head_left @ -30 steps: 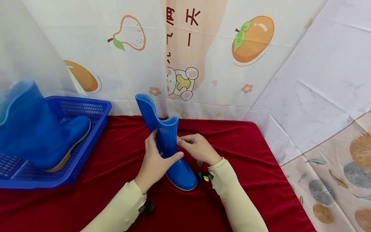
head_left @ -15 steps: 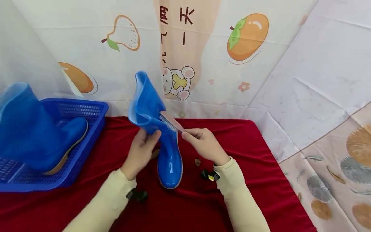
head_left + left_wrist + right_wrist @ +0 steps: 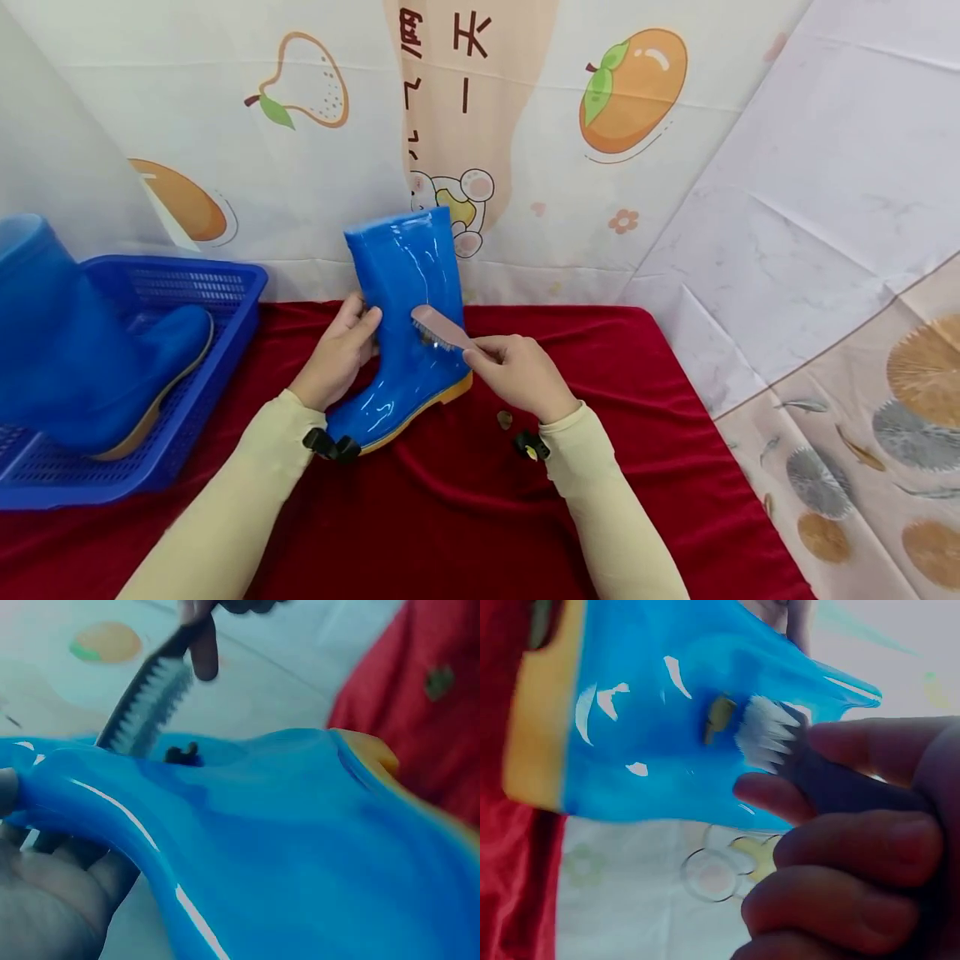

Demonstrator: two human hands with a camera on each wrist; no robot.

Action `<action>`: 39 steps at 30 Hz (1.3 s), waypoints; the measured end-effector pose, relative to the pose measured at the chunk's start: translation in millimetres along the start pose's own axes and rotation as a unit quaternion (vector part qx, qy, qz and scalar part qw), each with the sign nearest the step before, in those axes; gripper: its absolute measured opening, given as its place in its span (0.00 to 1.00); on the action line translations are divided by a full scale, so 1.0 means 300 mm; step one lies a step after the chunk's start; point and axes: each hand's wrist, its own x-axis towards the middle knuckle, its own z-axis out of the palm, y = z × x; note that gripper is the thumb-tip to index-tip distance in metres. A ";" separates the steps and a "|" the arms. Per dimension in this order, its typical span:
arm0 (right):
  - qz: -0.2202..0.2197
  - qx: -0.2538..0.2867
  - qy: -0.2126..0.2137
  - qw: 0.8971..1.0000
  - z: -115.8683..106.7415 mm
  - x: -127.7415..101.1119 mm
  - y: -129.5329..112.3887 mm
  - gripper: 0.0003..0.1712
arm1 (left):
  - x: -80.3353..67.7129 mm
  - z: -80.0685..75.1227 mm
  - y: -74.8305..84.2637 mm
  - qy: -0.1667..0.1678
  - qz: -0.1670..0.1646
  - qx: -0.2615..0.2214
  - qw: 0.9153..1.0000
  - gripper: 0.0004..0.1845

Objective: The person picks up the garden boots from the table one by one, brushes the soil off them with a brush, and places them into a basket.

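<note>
A glossy blue rain boot with a yellow-tan sole is held tilted above the red cloth, toe towards the lower left. My left hand grips it at the front of the shaft, thumb on the near side and fingers behind. In my right hand is a brush with a pinkish handle, its white bristles at the side of the shaft. Close by the bristles, a small brown lump clings to the boot in the right wrist view; the left wrist view shows it dark against the blue.
To the left, a blue plastic basket bears another blue boot. A small brown piece lies on the red cloth near my right wrist. White patterned curtains rise behind the table's back edge.
The boot has turned from toe-forward to toe-left, showing its side. My left hand has shifted left along the shaft. The brush, hidden at first, now shows at the boot's side.
</note>
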 end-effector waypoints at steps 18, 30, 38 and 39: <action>-0.125 -0.054 0.131 0.982 0.064 0.030 0.008 0.20 | -0.026 0.012 0.017 0.074 -0.011 0.182 0.980 0.34; -0.218 -0.096 0.202 0.950 0.095 0.055 0.045 0.27 | -0.004 -0.047 0.006 0.010 -0.033 0.234 0.972 0.33; -0.245 -0.109 0.189 0.945 0.099 0.062 0.047 0.27 | 0.003 -0.056 0.008 0.053 -0.055 0.307 0.949 0.34; -0.238 -0.115 0.181 0.947 0.102 0.064 0.046 0.27 | 0.003 -0.058 0.010 0.055 -0.056 0.311 0.947 0.33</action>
